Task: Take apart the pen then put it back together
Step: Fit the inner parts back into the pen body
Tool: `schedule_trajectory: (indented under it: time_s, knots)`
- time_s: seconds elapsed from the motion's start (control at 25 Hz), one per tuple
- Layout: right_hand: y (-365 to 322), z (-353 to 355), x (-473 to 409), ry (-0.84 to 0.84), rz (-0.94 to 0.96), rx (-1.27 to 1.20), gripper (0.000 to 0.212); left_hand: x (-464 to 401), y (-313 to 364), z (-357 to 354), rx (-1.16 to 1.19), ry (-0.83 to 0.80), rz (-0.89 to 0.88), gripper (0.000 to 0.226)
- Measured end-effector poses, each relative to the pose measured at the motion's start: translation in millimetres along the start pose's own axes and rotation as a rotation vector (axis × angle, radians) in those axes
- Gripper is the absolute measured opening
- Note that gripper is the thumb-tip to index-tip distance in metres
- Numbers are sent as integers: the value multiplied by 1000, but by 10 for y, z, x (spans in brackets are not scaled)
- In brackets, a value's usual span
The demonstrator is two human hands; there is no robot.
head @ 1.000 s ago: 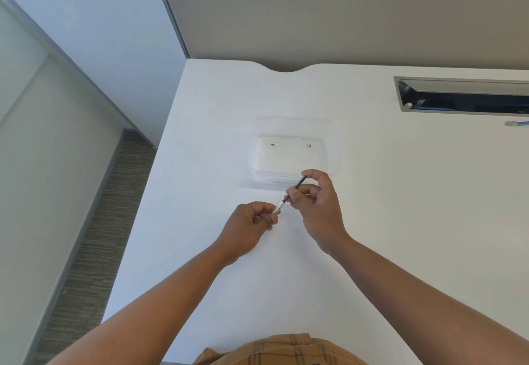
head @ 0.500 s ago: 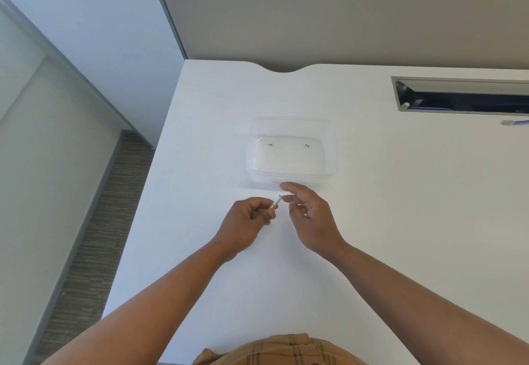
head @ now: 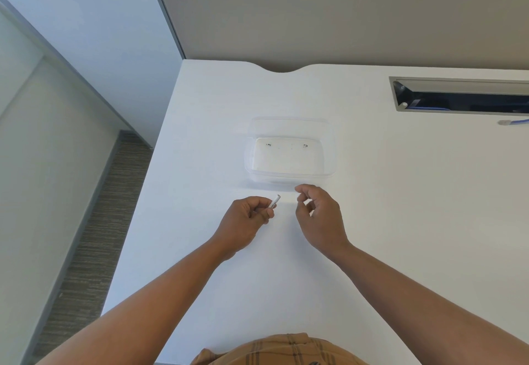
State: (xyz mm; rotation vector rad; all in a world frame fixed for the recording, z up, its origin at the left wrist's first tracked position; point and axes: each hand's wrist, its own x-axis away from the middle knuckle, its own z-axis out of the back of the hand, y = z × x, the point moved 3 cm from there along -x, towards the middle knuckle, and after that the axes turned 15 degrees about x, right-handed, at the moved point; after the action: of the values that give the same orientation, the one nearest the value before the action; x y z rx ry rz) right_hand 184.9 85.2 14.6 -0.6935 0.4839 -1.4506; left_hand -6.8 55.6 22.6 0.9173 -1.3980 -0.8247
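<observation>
My left hand point(head: 246, 218) is closed around a white pen barrel point(head: 274, 202); only its short end sticks out past my thumb and forefinger, pointing up and to the right. The rest of the pen is hidden inside my fist. My right hand point(head: 317, 215) hovers a little to the right of the barrel's end, not touching it. Its fingers are loosely curled and I see nothing between them.
A clear plastic box point(head: 329, 164) sits on the white desk point(head: 400, 221) just beyond my hands, with two tiny dark bits at its far side. A cable slot point(head: 458, 98) and a blue cable end point(head: 512, 122) are at the far right. The desk's left edge drops to the floor.
The thin black refill that my right hand held has gone into the barrel and is out of sight. My right hand has let go and drawn away to the right.
</observation>
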Motion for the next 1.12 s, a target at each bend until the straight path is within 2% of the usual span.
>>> schedule_trajectory:
  time_s: [0.16,0.36,0.6,0.76,1.0,1.12]
  knots:
    - [150,103,-33,-68,-93,365,17,14,-5,16,5,12,11,20]
    - [315,211,-56,-185,-215,559,34,22,-22,5,5,6,17,16]
    - [428,216,-14,-327,-237,711,46,23,-39,-20,0,-5,11,13]
    - [463,187,23,-423,-230,724,31,36,-43,-24,-6,0,15,13]
    - [452,150,40,-440,-225,679,17,38,-45,-33,-14,-8,8,14]
    - [402,187,47,-420,-212,564,12,32,-61,-26,-33,-3,12,12]
